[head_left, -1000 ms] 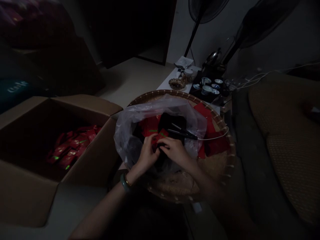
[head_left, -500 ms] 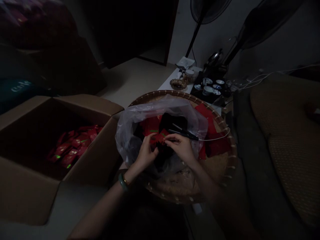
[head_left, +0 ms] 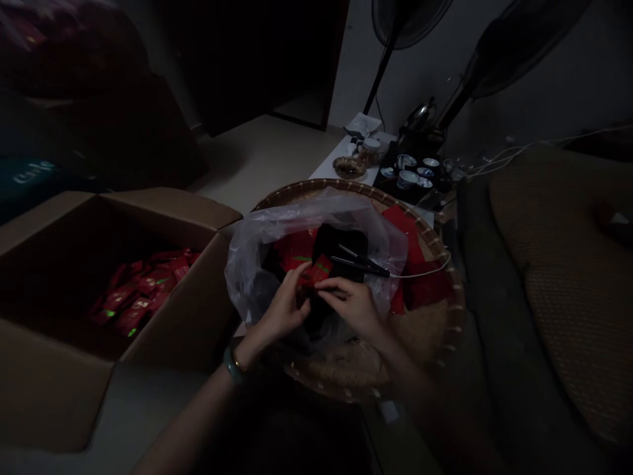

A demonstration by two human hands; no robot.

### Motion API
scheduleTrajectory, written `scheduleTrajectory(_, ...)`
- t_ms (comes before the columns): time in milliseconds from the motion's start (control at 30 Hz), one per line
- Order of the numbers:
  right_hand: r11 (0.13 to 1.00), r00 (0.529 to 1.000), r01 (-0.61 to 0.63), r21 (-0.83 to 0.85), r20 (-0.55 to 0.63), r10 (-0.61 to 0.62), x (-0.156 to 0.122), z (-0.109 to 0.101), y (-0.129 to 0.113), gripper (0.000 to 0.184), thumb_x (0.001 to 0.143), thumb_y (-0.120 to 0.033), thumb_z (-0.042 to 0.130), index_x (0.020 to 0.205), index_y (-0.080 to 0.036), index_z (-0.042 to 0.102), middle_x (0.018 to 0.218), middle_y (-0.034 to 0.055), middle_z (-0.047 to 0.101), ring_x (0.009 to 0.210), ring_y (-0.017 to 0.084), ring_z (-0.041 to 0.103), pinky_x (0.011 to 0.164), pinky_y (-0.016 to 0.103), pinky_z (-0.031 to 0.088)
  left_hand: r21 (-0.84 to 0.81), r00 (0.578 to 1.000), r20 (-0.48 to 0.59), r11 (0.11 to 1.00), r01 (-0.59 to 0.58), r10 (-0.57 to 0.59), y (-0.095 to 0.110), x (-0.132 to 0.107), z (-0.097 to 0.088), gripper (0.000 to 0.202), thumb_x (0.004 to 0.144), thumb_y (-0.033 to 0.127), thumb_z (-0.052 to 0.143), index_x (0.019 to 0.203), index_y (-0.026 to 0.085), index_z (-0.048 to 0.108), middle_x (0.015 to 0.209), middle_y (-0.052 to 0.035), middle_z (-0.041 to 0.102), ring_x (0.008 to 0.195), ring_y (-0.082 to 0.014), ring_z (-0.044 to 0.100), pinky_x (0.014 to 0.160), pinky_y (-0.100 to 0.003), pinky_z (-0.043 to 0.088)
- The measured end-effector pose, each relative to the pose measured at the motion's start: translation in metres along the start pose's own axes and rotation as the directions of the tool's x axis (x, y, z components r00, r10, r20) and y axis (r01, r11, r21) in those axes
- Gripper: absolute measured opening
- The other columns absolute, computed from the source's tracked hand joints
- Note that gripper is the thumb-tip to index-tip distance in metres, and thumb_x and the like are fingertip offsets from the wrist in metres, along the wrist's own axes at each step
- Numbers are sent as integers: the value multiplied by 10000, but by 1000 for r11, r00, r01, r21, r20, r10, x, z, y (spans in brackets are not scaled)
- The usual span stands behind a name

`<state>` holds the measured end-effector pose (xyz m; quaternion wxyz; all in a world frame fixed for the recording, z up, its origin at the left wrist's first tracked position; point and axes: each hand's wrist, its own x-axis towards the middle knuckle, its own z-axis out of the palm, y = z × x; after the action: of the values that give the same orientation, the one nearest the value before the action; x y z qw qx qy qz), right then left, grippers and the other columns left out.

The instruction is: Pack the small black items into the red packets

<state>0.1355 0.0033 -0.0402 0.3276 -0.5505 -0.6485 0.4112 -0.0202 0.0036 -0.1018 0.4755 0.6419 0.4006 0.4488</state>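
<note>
My left hand and my right hand meet over a clear plastic bag that lies in a round woven basket tray. Both hands pinch a small red packet with green marks, held between their fingertips above the bag's dark contents. More red packets lie inside the bag, and a black pen-like tool rests across them. A green bangle sits on my left wrist.
An open cardboard box at the left holds several red packets. Red packets also lie on the tray's right side. Behind it stands a low table with tea cups and a kettle. Fan stands rise at the back; a cushioned seat fills the right.
Both hands stay at the bag with the red packet. The packet has been lifted slightly and turned between the fingertips. The view has shifted a little.
</note>
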Motion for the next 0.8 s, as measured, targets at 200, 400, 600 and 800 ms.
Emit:
scheduleTrajectory(200,999,992,4,52,-127,3,3,-5,9,114,736,-240,612,820,-187,669,825,25,695,752,156,650,700,266,535,-34,1000,-12,999,-6,5,-6,0,-2,703,692,33,487,1338,207,272,1198,-108,435,947,-176,512,857,-340,438)
scheduleTrajectory(400,993,997,70,-98,-16,-72,-3,4,10,179,772,-195,574,925,-218,663,919,21,689,837,163,646,768,285,528,-27,1000,-2,999,-24,24,-3,3,6,692,694,39,498,1330,197,278,1171,-105,453,1024,-203,487,902,-366,416)
scheduleTrajectory(600,930,974,224,-291,34,-224,-5,7,7,252,789,-149,541,1009,-231,632,998,26,654,897,160,616,773,276,529,-27,999,-30,999,-26,25,-8,5,9,698,678,31,502,1324,184,290,1204,-115,440,1099,-220,456,949,-386,385)
scheduleTrajectory(800,840,948,312,-444,80,-310,-5,7,5,181,817,-142,519,926,-205,648,892,41,660,822,163,618,748,287,512,-31,999,-17,999,-29,28,-10,4,12,706,677,30,496,1331,190,284,1223,-111,444,1085,-216,467,944,-384,391)
